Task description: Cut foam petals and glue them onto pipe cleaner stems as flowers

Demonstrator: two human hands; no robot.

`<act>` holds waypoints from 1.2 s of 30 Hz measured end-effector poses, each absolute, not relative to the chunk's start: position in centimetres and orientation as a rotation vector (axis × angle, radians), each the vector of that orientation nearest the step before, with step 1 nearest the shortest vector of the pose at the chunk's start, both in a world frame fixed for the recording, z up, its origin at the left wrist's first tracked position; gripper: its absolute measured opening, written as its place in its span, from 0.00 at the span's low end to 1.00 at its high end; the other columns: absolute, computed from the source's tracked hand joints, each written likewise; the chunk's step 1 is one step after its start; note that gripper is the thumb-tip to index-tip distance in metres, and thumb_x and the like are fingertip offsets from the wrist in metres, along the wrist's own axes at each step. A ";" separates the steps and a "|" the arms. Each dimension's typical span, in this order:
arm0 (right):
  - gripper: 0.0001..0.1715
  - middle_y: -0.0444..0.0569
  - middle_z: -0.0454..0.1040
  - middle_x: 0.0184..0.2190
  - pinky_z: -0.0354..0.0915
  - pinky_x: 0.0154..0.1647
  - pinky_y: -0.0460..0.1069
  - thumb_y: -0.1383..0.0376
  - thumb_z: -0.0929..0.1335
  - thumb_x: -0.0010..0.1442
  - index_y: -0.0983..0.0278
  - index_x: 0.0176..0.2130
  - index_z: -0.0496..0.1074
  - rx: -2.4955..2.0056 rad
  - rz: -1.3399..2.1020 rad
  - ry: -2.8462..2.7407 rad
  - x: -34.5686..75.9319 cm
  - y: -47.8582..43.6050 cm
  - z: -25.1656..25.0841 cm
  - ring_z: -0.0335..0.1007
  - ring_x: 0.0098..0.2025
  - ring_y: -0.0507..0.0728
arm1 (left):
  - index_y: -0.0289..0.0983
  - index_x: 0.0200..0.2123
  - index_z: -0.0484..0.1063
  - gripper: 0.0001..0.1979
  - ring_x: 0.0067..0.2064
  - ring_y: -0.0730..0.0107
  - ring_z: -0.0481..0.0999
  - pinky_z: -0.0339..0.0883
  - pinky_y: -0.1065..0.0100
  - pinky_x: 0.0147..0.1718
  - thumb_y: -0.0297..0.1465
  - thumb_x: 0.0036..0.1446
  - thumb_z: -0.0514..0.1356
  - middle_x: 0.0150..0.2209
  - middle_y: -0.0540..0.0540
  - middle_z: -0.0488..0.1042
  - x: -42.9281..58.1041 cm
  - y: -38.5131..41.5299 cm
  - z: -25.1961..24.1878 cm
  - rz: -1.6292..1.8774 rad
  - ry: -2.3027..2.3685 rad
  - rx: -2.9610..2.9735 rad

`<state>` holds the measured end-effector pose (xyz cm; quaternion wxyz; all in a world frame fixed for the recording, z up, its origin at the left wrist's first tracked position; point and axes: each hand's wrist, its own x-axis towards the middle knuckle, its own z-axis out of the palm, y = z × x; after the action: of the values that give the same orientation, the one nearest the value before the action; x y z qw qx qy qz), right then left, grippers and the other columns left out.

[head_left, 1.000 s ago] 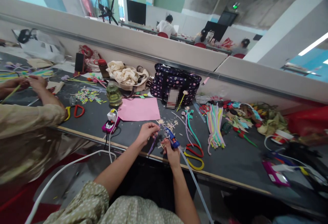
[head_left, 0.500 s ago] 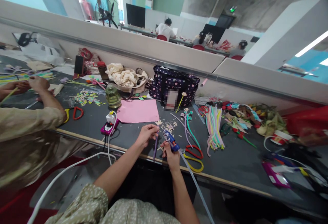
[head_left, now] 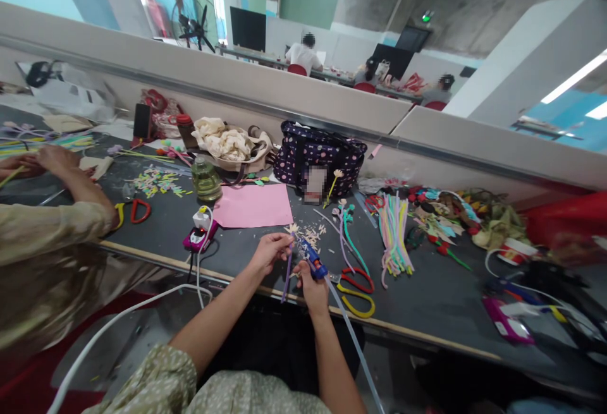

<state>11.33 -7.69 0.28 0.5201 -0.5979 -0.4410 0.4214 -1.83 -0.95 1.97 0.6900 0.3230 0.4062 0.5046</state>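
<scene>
Pinched between the fingers of my left hand (head_left: pixel 272 251) is a purple stem (head_left: pixel 287 280), which hangs down toward the table edge. My right hand (head_left: pixel 309 278) is wrapped round a blue glue gun (head_left: pixel 312 260), its nozzle pointing up and left close to the left fingertips. A long clear glue stick (head_left: pixel 353 335) runs from the back of the gun down past my right forearm. Small pale cut pieces (head_left: pixel 313 235) lie scattered just beyond both hands. Scissors with red and yellow handles (head_left: pixel 356 291) rest to the right of the gun.
A pink sheet (head_left: pixel 253 205) lies ahead on the left, near a green bottle (head_left: pixel 206 180) and a purple power socket (head_left: pixel 200 236). A dark patterned bag (head_left: pixel 296 158) stands behind. Pastel stems (head_left: pixel 396 234) lie right. A co-worker's arm (head_left: pixel 76 180) is at left.
The glue gun's nozzle has come nearer to my left fingertips. The whole view has shifted slightly. Both hands keep their hold.
</scene>
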 end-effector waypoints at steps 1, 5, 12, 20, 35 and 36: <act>0.26 0.47 0.72 0.19 0.59 0.17 0.44 0.45 0.67 0.51 0.67 0.26 0.72 -1.431 1.011 -1.053 11.3 -7.7 0.2 0.61 0.15 0.48 | 0.30 0.28 0.74 0.15 0.20 0.80 0.67 0.60 0.78 0.15 0.37 0.40 0.69 0.24 0.47 0.72 -1.8 -1.0 1.9 1.129 0.905 0.726; 0.27 0.47 0.73 0.20 0.59 0.16 0.44 0.45 0.68 0.50 0.67 0.25 0.71 -1.407 1.022 -1.043 11.4 -7.6 0.0 0.61 0.15 0.48 | 0.30 0.28 0.74 0.16 0.20 0.80 0.68 0.61 0.77 0.16 0.37 0.40 0.69 0.24 0.47 0.73 -1.7 -1.0 2.0 1.122 0.901 0.733; 0.27 0.44 0.69 0.16 0.60 0.16 0.44 0.44 0.69 0.47 0.67 0.25 0.70 -1.454 1.045 -0.977 11.4 -7.7 -0.4 0.62 0.14 0.49 | 0.30 0.28 0.74 0.16 0.20 0.79 0.68 0.61 0.78 0.15 0.37 0.40 0.69 0.24 0.47 0.73 -1.5 -1.2 2.0 1.116 0.912 0.731; 0.28 0.39 0.63 0.11 0.61 0.17 0.45 0.43 0.68 0.47 0.65 0.24 0.69 -1.524 0.954 -1.049 11.5 -8.0 -0.7 0.63 0.13 0.51 | 0.30 0.28 0.74 0.15 0.21 0.79 0.68 0.62 0.77 0.17 0.37 0.41 0.69 0.24 0.47 0.73 -1.4 -1.4 2.1 1.120 0.883 0.737; 0.30 0.41 0.66 0.12 0.58 0.14 0.43 0.43 0.67 0.49 0.68 0.31 0.74 -1.572 0.896 -1.113 11.0 -8.5 0.8 0.62 0.12 0.50 | 0.31 0.27 0.74 0.15 0.21 0.79 0.68 0.62 0.78 0.17 0.37 0.41 0.69 0.24 0.48 0.73 -1.5 -1.4 2.2 1.122 0.861 0.720; 0.30 0.41 0.65 0.12 0.59 0.15 0.43 0.43 0.67 0.49 0.68 0.30 0.73 -1.570 0.915 -1.128 11.1 -8.5 0.9 0.62 0.12 0.50 | 0.31 0.27 0.74 0.15 0.21 0.79 0.68 0.62 0.77 0.17 0.37 0.40 0.69 0.24 0.48 0.72 -1.5 -1.4 2.1 1.123 0.862 0.718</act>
<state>11.05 -8.52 0.92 0.4807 -0.6437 -0.4626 0.3750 -1.46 -1.38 2.13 0.7012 0.3223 0.3870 0.5046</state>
